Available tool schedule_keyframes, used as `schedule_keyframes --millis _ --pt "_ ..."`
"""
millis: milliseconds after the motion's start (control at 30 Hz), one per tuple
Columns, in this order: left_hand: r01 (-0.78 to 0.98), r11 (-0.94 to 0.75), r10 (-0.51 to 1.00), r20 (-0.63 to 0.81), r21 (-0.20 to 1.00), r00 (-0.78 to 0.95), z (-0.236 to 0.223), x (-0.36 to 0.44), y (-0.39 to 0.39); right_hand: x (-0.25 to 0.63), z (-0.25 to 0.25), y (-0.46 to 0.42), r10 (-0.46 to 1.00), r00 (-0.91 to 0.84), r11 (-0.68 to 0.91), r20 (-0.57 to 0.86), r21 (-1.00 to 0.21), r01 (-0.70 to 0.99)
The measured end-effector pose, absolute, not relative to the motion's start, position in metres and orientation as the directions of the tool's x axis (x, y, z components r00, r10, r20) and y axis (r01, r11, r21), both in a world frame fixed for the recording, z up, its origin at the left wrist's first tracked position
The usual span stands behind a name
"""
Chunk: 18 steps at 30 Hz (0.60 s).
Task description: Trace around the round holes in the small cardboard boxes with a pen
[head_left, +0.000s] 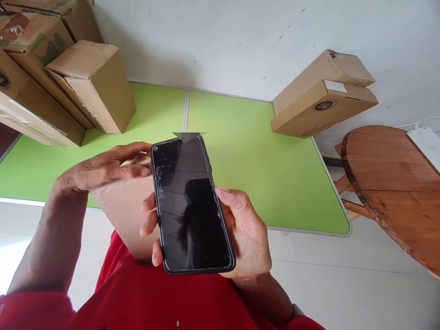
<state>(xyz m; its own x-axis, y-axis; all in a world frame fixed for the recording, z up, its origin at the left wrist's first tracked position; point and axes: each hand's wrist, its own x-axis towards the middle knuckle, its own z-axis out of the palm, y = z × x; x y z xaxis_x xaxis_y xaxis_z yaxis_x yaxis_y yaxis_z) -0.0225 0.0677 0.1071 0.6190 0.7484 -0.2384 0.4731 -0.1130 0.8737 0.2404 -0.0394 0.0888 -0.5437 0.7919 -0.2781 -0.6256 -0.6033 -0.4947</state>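
My right hand [245,229] is wrapped round a black smartphone [192,206], thumb along its right side and fingertips showing at its left edge. The phone's screen is dark, with reflections and scuffs on it, and it faces up at me. My left hand [106,167] grips the top of a plain cardboard box [127,215], thumb along the near edge and fingers over the far one. Some of those fingertips come right up to the phone, so I cannot see them fully. The right part of the box is hidden behind the phone and my right hand.
Several cardboard boxes [113,91] stand at the left on a green table [247,169]. Two more brown boxes [319,105] lean together by the wall at the right. Beside the table is a wooden stool [388,183] with a white flat object [426,144] on it.
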Motion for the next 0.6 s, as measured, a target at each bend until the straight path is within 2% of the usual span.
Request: schedule_keyframes --millis 133,233,433,600 --pt "0.369 -0.075 0.735 -0.199 0.926 0.649 0.099 -0.029 0.069 0.237 0.091 -0.044 0.755 -0.605 -0.64 -0.252 -0.483 -0.598" --pt "0.285 -0.111 0.716 -0.122 0.952 0.687 0.092 -0.034 0.07 0.232 0.09 -0.043 0.739 -0.639 -0.65 -0.214 -0.474 -0.593" --pt "0.233 -0.091 0.706 -0.103 0.968 0.701 0.086 -0.037 0.069 0.229 0.091 -0.036 0.701 -0.676 -0.683 -0.227 -0.484 -0.546" --pt "0.27 -0.116 0.722 -0.105 0.956 0.683 0.085 -0.037 0.07 0.23 0.091 -0.035 0.728 -0.632 -0.669 -0.265 -0.479 -0.569"
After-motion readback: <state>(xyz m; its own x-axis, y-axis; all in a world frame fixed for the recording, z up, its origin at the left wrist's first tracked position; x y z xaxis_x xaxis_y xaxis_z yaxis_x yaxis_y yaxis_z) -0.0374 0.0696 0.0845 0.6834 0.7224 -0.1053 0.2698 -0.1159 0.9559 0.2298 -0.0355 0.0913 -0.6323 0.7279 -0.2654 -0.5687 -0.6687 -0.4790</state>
